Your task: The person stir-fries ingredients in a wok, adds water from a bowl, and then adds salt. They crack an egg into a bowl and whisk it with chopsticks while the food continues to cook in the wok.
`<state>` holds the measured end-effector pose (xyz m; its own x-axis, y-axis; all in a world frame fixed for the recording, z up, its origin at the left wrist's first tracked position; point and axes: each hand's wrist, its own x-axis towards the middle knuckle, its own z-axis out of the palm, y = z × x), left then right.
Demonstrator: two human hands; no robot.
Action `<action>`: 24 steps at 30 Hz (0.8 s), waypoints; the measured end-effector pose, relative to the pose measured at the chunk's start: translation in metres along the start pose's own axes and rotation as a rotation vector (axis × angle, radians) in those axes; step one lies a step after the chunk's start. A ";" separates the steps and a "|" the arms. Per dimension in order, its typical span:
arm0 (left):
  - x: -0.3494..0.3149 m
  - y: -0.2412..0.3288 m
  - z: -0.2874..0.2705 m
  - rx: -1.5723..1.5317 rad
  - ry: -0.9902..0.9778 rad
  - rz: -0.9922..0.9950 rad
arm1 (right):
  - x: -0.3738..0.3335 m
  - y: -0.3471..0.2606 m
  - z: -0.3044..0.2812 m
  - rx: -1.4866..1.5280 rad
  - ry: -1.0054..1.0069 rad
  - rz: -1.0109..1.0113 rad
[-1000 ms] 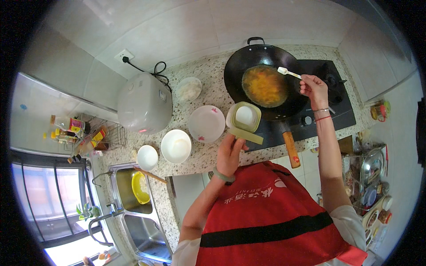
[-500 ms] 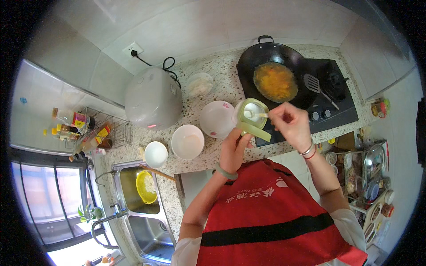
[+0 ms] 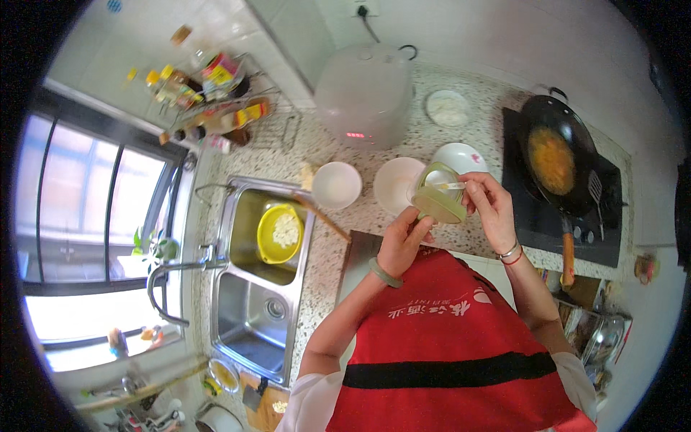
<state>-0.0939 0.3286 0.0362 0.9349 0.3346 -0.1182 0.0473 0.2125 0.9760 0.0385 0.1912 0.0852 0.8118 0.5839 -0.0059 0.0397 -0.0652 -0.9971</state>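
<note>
a person in a red apron [image 3: 461, 345] stands at a speckled kitchen bench [image 3: 338, 237], seen from above. the left hand [image 3: 403, 241] has its grip clenched around the lower side of a pale green container [image 3: 437, 196], holding it up and tilted over the bench edge, just in front of the chest. the right hand [image 3: 491, 205] pinches the handle of a small white spoon [image 3: 448, 186] between thumb and fingers, its grip closed on it, with the spoon end inside the container's open mouth. a green bangle [image 3: 385, 273] sits on the left wrist and thin bracelets [image 3: 509, 253] on the right. just behind the container on the bench lie a pink plate [image 3: 394, 183] and a white bowl [image 3: 461, 155], with another white bowl [image 3: 336, 184] to their left and a small white dish [image 3: 448, 108] farther back. a large white rice cooker [image 3: 367, 93] stands against the tiled wall. to the person's right a black wok [image 3: 558, 155] holding orange-yellow food rests on a dark cooktop [image 3: 597, 216], a slotted spatula [image 3: 596, 194] lying beside it. to the left a steel double sink [image 3: 259, 288] holds a yellow colander [image 3: 281, 232] with pale pieces inside, and a curved tap [image 3: 173, 284] rises near a bright window. a wire rack [image 3: 216, 108] of bottles stands in the far corner.
</note>
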 end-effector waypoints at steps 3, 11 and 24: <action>-0.010 0.005 -0.032 0.056 0.064 -0.033 | 0.014 0.010 0.034 0.033 -0.084 -0.008; -0.024 0.008 -0.078 0.044 0.186 0.099 | 0.032 -0.008 0.096 -0.347 -0.077 -0.270; 0.007 0.005 -0.045 0.334 0.002 0.253 | 0.006 -0.022 0.038 -0.523 0.127 -0.495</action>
<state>-0.1028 0.3738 0.0321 0.9309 0.3402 0.1328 -0.0718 -0.1859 0.9799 0.0198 0.2271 0.1037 0.6867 0.5491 0.4763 0.6666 -0.2145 -0.7139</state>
